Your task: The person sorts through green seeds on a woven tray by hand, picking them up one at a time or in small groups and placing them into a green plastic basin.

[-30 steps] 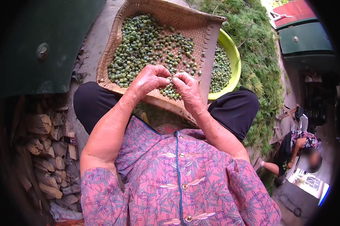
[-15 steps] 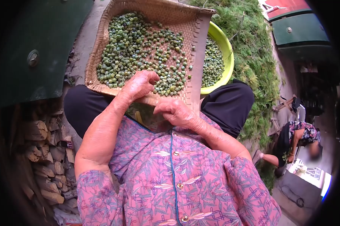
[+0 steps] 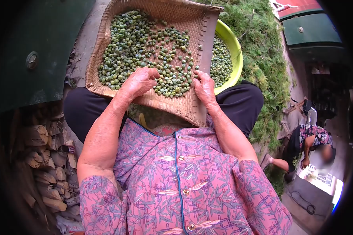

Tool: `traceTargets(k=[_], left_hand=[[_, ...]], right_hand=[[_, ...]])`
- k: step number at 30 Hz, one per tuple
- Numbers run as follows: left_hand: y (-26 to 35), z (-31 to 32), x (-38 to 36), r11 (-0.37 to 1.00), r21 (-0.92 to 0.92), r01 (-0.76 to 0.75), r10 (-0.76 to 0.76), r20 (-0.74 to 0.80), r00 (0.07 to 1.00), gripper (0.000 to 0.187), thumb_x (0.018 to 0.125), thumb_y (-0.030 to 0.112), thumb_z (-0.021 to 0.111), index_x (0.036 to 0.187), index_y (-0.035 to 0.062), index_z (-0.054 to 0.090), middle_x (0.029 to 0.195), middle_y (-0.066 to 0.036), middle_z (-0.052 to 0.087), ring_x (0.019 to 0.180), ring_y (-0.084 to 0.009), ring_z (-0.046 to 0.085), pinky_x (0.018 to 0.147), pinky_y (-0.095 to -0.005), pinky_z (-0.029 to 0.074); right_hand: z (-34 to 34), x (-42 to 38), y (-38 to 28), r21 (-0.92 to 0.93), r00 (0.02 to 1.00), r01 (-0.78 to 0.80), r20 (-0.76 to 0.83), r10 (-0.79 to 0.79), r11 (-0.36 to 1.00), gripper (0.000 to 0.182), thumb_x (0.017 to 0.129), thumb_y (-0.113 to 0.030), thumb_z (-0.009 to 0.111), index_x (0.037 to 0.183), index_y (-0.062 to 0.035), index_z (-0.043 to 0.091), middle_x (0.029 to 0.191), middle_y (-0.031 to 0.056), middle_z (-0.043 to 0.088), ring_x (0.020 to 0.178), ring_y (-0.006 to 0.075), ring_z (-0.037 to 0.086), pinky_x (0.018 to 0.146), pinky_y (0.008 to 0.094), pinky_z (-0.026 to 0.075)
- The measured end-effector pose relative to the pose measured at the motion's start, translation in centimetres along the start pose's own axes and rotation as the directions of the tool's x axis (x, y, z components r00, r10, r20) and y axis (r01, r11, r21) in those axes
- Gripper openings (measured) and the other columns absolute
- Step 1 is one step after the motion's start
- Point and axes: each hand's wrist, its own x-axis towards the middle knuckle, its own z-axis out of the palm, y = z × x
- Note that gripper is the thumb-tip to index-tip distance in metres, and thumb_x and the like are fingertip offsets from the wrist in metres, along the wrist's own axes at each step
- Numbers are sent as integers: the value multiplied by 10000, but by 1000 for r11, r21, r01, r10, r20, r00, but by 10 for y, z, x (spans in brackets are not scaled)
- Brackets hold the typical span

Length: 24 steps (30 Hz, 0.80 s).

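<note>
A woven basket tray [image 3: 96, 58] rests across my lap, its flat edge strip on the right side. Small green berries [image 3: 125, 39] lie heaped at its left and more thinly spread toward the right. My left hand [image 3: 143, 80] is over the near part of the berries, fingers curled in; what they hold, if anything, is hidden. At the strip on the right is my right hand [image 3: 204, 84], its fingers bent and pinched near a berry. Beyond the strip, a yellow-green basin [image 3: 236, 58] holds many more berries, partly covered by the tray.
Cut green branches [image 3: 258, 58] cover the ground at the right. Split firewood [image 3: 37, 137] is stacked at the lower left beside a dark green panel [image 3: 31, 47]. Another person [image 3: 311, 137] bends over at the far right, near a pale box.
My right hand has moved up from below the tray's near edge to the right strip. My left hand has shifted slightly left and up.
</note>
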Motion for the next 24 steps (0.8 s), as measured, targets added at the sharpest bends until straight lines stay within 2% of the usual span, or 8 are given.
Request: traceTargets(k=[3,5,6,9,11,14,21,24], left_hand=[[-5,3,0,999,31,-29,30,-15,999,335,733,127,584,1037,-12,617,894,-175,663,833,-279,641,762,-349,496],[-10,6,1,993,49,-110,113,-50,992,335,733,136,582,1031,-11,618,876,-175,662,822,-287,639,753,-354,493],[-11,6,1,993,49,-110,112,-50,992,335,733,136,582,1031,-11,618,876,-175,662,822,-287,639,753,-354,493],[-11,5,1,994,37,-106,108,-62,992,333,730,137,577,1025,-11,620,869,-175,662,825,-288,639,751,-355,492],[-5,3,1,998,49,-42,43,-21,999,263,735,161,591,966,42,632,933,-161,621,954,-312,569,850,-390,442],[-2,1,2,997,65,-40,42,-16,999,269,730,163,594,963,35,635,928,-173,623,950,-318,575,844,-397,447],[-4,0,2,991,87,-106,109,-39,993,335,729,163,579,1015,-7,626,872,-178,658,843,-294,631,759,-368,489],[-2,0,1,997,42,-68,70,-39,997,334,732,155,583,1022,-6,627,870,-176,658,846,-289,631,768,-366,488]], right_hand=[[3,2,-10,-45,1000,7,-11,-7,999,143,761,-101,621,898,-67,647,847,150,549,823,326,565,725,411,454],[8,9,-12,-73,991,131,38,-129,989,106,755,-101,627,853,-69,648,818,136,544,832,308,559,726,401,449],[13,13,-9,-103,986,165,52,-160,981,114,728,-82,658,840,-60,659,796,109,552,798,272,566,716,370,449],[17,23,-17,-119,982,181,75,-173,976,104,720,-88,666,824,-77,667,789,98,548,794,269,567,710,367,450],[19,26,-21,-141,980,179,116,-163,974,117,709,-101,682,826,-95,672,796,88,544,816,264,563,720,365,451],[23,27,-23,-287,958,243,218,-184,927,143,699,-114,700,838,-106,672,816,80,533,854,260,552,748,362,452],[18,27,-26,-278,947,248,271,-172,928,133,706,-94,685,837,-107,667,820,82,527,853,267,550,755,366,449],[15,25,-27,-191,931,265,305,-199,945,121,715,-79,673,835,-93,663,795,87,527,815,252,559,726,350,456]])
